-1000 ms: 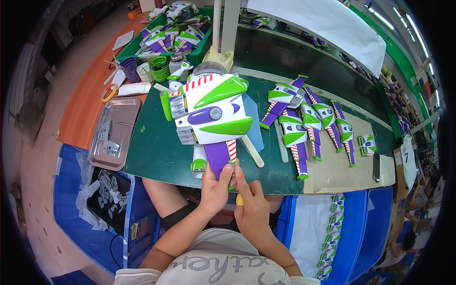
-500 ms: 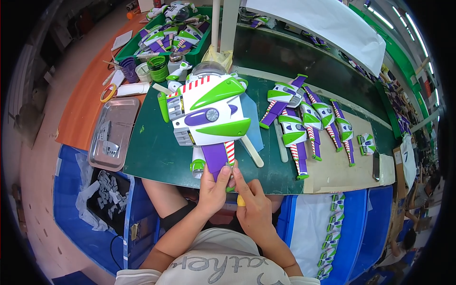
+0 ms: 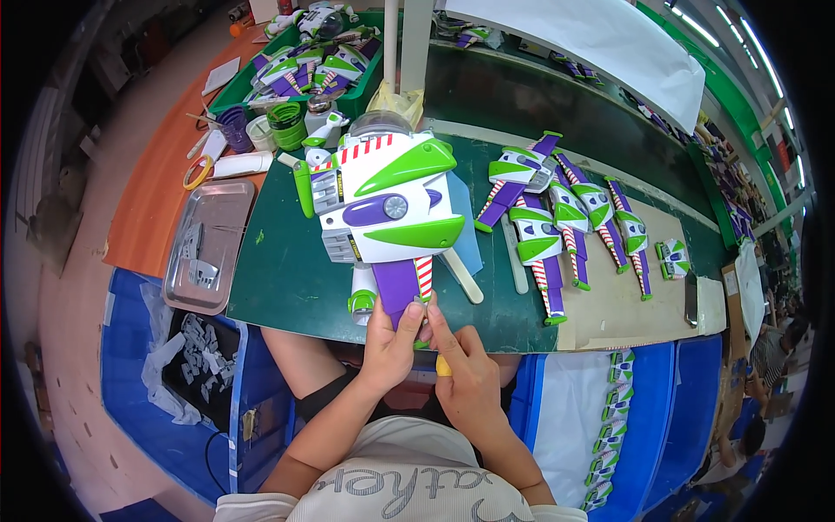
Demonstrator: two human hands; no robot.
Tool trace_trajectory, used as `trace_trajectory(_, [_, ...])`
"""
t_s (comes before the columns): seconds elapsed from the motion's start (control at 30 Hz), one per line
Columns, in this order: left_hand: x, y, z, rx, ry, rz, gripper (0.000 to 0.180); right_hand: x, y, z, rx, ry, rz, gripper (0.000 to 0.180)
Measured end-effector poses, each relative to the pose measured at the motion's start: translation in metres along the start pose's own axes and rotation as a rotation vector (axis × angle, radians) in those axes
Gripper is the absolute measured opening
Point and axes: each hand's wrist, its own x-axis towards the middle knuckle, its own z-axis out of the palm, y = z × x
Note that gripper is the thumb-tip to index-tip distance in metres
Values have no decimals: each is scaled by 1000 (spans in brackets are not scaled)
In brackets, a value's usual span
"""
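Note:
A toy figure (image 3: 396, 209) with a white, green and purple winged backpack lies on the green tabletop in front of me, its clear dome on the far side. Its purple wing (image 3: 397, 285), edged with red and white stripes, points toward me. My left hand (image 3: 389, 350) is closed around the wing's near end, thumb on top. My right hand (image 3: 465, 372) is closed on a tool with a yellow handle (image 3: 444, 365), its fingertips at the wing tip's striped edge. The tool's working end is hidden by my fingers.
Several winged toy backpacks (image 3: 570, 217) lie to the right on cardboard. On the left are a metal tray (image 3: 178, 283) with grey parts, orange-handled scissors (image 3: 198, 172), paint pots (image 3: 285, 126) and a green crate (image 3: 365, 91) of toys. Blue bins (image 3: 130, 348) stand below the table.
The toy figure has turned very slightly and moved a touch to the right relative to the table. Both hands keep their grip at the wing tip, hardly moved.

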Motion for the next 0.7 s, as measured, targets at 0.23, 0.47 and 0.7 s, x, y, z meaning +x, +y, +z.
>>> trace_trajectory(0.23, [-1, -5, 7, 38, 111, 6, 21, -4, -5, 7, -3, 54, 97, 67])
trace_trajectory(0.47, [2, -4, 8, 28, 73, 25, 21, -1, 0, 7, -17, 67, 57, 69])
trace_trajectory(0.7, [9, 8, -5, 48, 148, -116, 28, 32, 51, 6, -51, 242, 215, 47])
